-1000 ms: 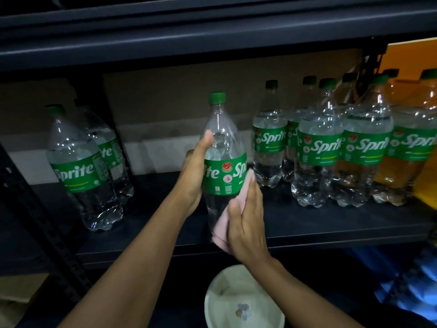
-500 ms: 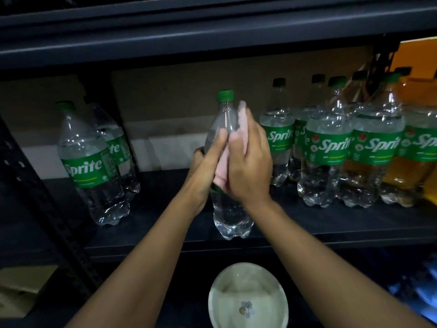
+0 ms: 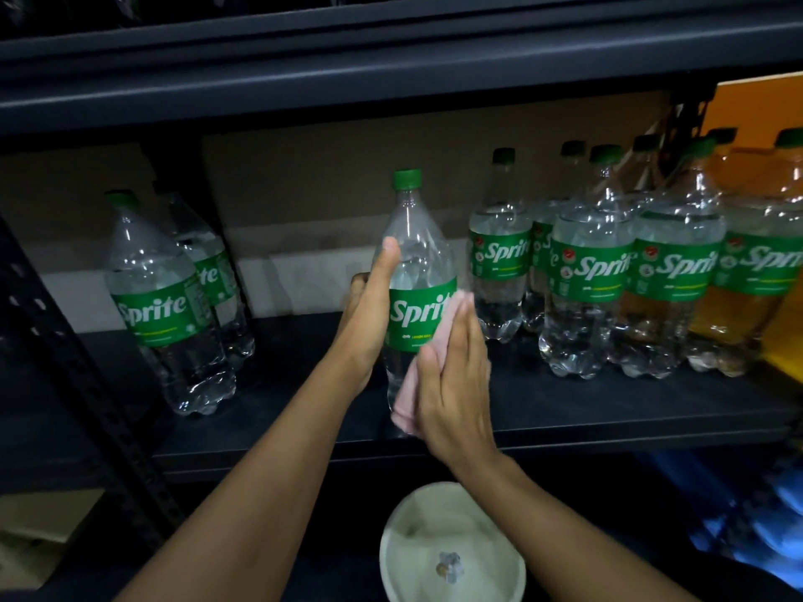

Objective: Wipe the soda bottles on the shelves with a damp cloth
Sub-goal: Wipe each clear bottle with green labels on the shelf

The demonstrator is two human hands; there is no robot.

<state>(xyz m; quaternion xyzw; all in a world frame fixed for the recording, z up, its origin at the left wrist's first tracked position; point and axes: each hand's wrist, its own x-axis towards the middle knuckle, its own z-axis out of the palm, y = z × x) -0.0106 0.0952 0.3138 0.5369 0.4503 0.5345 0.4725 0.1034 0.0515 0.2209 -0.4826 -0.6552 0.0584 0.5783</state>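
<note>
The Sprite bottle (image 3: pixel 413 271) being cleaned is upright at the front of the dark shelf (image 3: pixel 608 410), with its green cap on top and its long axis vertical. Its base is hidden behind the cloth and hand, so it cannot be told whether it rests on the shelf or is lifted just off it. The left hand (image 3: pixel 367 317) grips it from the left at label height, thumb lying up along the shoulder and fingers curled round the back. The pink cloth (image 3: pixel 417 375) lies against the bottle's right flank, from the label's right edge down toward the base. The right hand (image 3: pixel 456 384) presses it there with fingers straight and together, not curled. The bottle therefore lies just left of and ahead of the right hand. A wipe would most likely run along the vertical axis, up toward the neck, while the left hand steadies or turns the bottle. A row of Sprite bottles (image 3: pixel 586 271) stands near on the right, and two more bottles (image 3: pixel 152 297) stand to the left. Below the shelf sits a pale bowl (image 3: pixel 452 553).
</note>
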